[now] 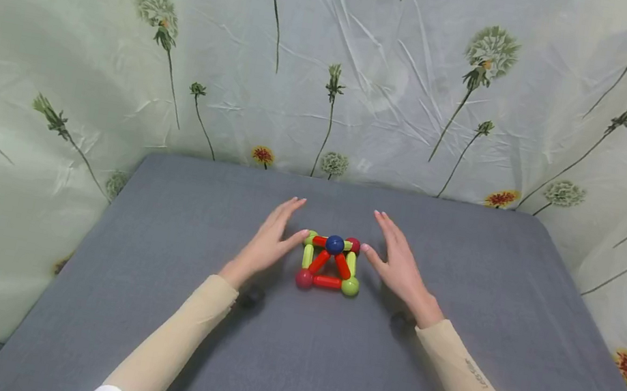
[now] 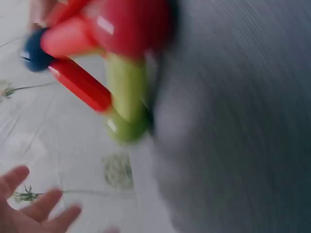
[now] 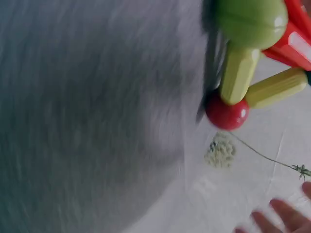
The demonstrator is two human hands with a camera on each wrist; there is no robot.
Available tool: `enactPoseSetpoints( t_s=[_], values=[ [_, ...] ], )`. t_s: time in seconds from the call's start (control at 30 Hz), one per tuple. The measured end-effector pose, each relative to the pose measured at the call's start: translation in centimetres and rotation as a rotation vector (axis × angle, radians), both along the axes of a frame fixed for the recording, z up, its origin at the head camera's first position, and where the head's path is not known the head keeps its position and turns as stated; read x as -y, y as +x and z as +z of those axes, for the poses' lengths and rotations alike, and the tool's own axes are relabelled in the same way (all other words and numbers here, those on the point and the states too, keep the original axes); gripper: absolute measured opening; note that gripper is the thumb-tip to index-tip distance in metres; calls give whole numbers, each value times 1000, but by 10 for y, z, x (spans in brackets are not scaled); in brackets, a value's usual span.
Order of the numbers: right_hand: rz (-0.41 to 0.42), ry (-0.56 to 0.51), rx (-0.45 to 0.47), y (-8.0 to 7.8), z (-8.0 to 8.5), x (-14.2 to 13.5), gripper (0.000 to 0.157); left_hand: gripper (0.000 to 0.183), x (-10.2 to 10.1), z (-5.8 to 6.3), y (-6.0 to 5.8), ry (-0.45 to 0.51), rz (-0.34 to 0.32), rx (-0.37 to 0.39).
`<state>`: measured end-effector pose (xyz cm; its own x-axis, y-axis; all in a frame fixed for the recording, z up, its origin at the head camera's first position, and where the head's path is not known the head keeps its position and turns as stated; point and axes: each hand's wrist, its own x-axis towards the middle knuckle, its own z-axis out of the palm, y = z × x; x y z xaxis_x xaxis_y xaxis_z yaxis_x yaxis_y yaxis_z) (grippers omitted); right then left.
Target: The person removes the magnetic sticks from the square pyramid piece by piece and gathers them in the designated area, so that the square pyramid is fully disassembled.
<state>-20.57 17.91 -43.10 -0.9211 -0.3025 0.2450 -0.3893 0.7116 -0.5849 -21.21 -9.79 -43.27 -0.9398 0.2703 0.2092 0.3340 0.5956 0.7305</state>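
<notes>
A pyramid of toy rods and balls [image 1: 327, 282] stands on the grey table between my two hands. Its base has red and green balls at the corners, joined by red and yellow-green rods, and a dark blue ball [image 1: 335, 245] tops it. On its left side is my left hand [image 1: 271, 240], fingers extended and thumb tip close to the back left green ball [image 2: 127, 127]. Across from it my right hand [image 1: 401, 265] has straight fingers, its thumb near the back right red ball [image 3: 227, 110]. Neither hand grips anything.
The grey table [image 1: 314, 375] reaches back to a pale curtain [image 1: 392, 98] printed with dandelions, which also hangs along both sides. Dark shadows lie under both wrists.
</notes>
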Motion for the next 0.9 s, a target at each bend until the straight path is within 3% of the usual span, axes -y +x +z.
enactPoseSetpoints(
  t_s=[0.13,0.23,0.3,0.4,0.5,0.63,0.67,0.8,0.9],
  values=[
    [106,-335,89,3,-1,4,62,49,-12,3,0,413,-150,122],
    [150,-557,188,7,-4,8,52,44,-23,1,-2,572,-197,202],
    [158,-653,262,10,-7,12,45,43,-29,-3,-2,583,-192,232],
    [146,-703,348,15,-11,18,39,45,-37,-9,0,547,-173,270],
    [112,-657,394,17,-15,25,35,47,-44,-13,2,474,-146,273],
    [76,-575,403,18,-14,32,30,42,-50,-16,3,396,-117,212],
    [73,-568,402,20,-10,34,29,40,-50,-10,5,383,-113,202],
    [77,-544,406,25,-1,38,26,38,-47,-9,2,414,-127,195],
    [76,-537,413,24,-8,38,26,38,-42,-13,-6,427,-151,209]
  ],
)
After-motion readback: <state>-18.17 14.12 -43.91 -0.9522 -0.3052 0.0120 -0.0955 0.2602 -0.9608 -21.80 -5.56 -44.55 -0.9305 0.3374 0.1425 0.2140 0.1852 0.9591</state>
